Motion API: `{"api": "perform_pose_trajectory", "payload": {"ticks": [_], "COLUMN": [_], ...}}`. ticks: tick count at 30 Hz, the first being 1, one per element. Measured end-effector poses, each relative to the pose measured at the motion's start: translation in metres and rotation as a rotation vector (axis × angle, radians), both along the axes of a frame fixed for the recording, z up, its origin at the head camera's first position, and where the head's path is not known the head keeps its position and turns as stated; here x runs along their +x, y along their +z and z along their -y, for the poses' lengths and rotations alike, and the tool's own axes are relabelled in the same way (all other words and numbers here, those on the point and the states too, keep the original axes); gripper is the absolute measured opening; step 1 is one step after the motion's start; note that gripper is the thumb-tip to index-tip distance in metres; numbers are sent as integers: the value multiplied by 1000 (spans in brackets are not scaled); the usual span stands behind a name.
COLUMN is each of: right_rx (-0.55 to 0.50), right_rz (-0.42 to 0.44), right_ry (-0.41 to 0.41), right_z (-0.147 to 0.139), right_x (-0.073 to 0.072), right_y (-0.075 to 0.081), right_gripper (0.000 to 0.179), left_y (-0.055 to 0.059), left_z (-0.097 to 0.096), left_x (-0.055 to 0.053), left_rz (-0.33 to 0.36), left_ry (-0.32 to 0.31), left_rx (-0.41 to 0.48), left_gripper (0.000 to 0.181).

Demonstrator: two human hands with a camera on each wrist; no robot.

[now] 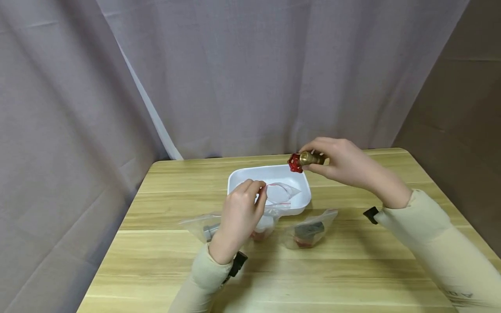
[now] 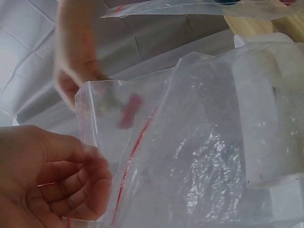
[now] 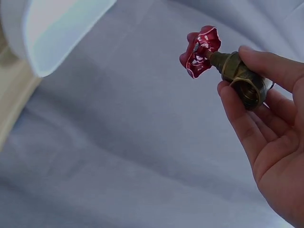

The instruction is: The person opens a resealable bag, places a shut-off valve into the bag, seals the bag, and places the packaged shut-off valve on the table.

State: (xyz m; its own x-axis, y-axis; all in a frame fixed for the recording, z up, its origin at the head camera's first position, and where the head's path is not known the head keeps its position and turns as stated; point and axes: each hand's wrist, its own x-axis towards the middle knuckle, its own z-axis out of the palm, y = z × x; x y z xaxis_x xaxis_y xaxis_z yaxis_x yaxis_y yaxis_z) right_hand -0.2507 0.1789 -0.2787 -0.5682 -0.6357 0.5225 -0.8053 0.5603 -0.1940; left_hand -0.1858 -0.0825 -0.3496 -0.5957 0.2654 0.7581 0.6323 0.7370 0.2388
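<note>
My right hand (image 1: 346,163) holds a brass gate valve (image 1: 312,158) by its body, raised above the far right corner of the white tray (image 1: 231,177). The valve's red handwheel (image 3: 202,51) points away from the palm, and a threaded opening shows in the right wrist view. With thumb and fingertips, my left hand (image 1: 243,205) pinches the edge of a clear zip bag (image 1: 290,190) with a red seal line. That bag spreads over the tray. Through its plastic, the left wrist view shows the red handwheel (image 2: 129,111) blurred.
Several filled zip bags lie before the tray: one bag (image 1: 195,224) with a grey fitting, partly behind the left forearm, another with white and red parts (image 1: 263,226), and a third with a dark grey and red piece (image 1: 309,232). Grey curtain (image 1: 235,87) hangs behind the wooden table (image 1: 313,282).
</note>
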Motion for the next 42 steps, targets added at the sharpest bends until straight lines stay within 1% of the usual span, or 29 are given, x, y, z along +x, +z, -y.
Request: {"api": "perform_pose_trajectory", "payload": {"ticks": [3,7,10,11,13,14,16,19,24,29,31,37,42], "right_rx": [-35,-61,-66,-61,-47,-37,-10,17,17,24,30,37,48], "right_rz": [-62,-109,-146,-162,-193,-205,-216,-235,-266,-271,-266,-254,-257], "right_ry": [83,186,255,269,288,291,291,288,295,304,301,299,291], "right_z": [6,16,24,27,31,32,33,34,35,37,37,35,32], "right_x": [17,40,54,58,65,67,71,72,69,66,66,66,65], "right_y": [8,18,22,23,23,22,22,20,14,7,5,1,-3], "right_gripper": [41,45,32,29,31,33,29,23,34,47,49,48,48], "left_y": [-1,-1,0,0,1,2,3,4,5,6,6,6,9], "left_z": [0,-2,-4,-5,-6,-6,-7,-7,-6,-4,-4,-3,-4], "left_x": [0,-1,-3,-3,-4,-4,-4,-3,-3,-4,-4,-4,-3], "left_rz": [9,24,28,28,29,30,34,42,49,59,71,118,119], "left_ry": [9,17,17,17,14,10,5,-3,-19,-33,-38,-50,-59], "left_rx": [4,9,8,6,2,0,-1,4,18,24,27,53,72], "left_gripper": [7,7,7,6,6,6,6,7,6,6,6,8,10]}}
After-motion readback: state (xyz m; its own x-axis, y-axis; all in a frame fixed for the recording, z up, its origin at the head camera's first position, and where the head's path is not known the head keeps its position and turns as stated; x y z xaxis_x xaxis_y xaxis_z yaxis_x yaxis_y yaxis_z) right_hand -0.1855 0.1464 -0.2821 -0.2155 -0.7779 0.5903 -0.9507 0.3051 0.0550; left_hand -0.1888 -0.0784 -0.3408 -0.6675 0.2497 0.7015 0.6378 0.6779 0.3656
